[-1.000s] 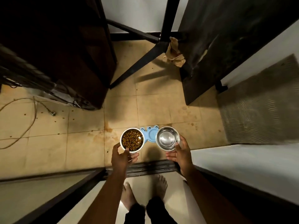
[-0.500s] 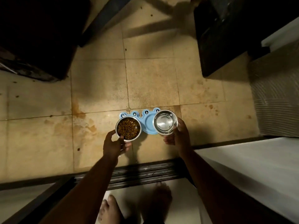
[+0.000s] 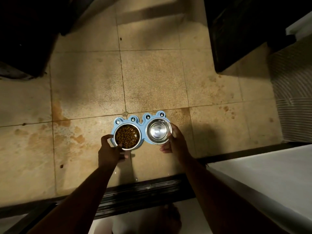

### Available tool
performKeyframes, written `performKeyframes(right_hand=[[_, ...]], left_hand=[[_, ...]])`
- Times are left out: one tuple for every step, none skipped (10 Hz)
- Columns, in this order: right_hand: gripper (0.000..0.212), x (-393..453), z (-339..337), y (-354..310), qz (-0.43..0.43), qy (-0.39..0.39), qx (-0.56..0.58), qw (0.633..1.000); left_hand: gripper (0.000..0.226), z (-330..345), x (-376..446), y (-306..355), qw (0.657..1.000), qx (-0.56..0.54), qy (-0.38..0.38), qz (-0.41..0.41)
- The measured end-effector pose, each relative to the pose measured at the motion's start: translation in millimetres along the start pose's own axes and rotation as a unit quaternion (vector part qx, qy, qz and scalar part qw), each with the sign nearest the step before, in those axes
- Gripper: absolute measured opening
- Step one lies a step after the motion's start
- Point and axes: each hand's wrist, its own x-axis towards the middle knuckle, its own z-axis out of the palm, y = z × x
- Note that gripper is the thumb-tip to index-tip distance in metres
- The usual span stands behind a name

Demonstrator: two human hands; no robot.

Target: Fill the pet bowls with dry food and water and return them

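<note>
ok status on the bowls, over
Left hand grips kibble bowl, right hand grips water bowl. Both bowls in blue stand, low over tiled floor. Nothing in the way.

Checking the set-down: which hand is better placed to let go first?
Probably right. The right hand only holds the water bowl side; the left hand grips the kibble bowl rim.

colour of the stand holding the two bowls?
Light blue, with small frog-like eye bumps along its far edge: the bowl stand. Head view, the only one.
</note>
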Motion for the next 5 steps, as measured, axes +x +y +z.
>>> performKeyframes(right_hand=[[0.042, 1.0, 3.4, -2.3, -0.005, 0.000, 0.004, 1.000], [0.043, 2.5, 3.1, -4.4, -0.006, 0.008, -0.001, 1.000], [0.044, -0.5, 1.6, -3.4, -0.021, 0.014, -0.021, 0.999], [0.044, -5.6, 2.0, -2.7, -0.034, 0.015, -0.041, 0.998], [0.046, -1.1, -6.7, -5.1, -0.050, 0.059, -0.096, 0.992]], left_hand=[[0.042, 3.4, 3.6, -1.3, 0.994, 0.105, 0.021, 0.023], [0.039, 3.4, 4.2, -2.9, 0.976, 0.207, 0.056, 0.046], [0.034, -1.1, 1.3, -7.9, 0.930, 0.327, 0.133, 0.099], [0.031, -10.1, -4.3, -7.7, 0.927, 0.328, 0.148, 0.108], [0.031, -19.2, -20.5, 1.9, 0.923, 0.335, 0.152, 0.114]])
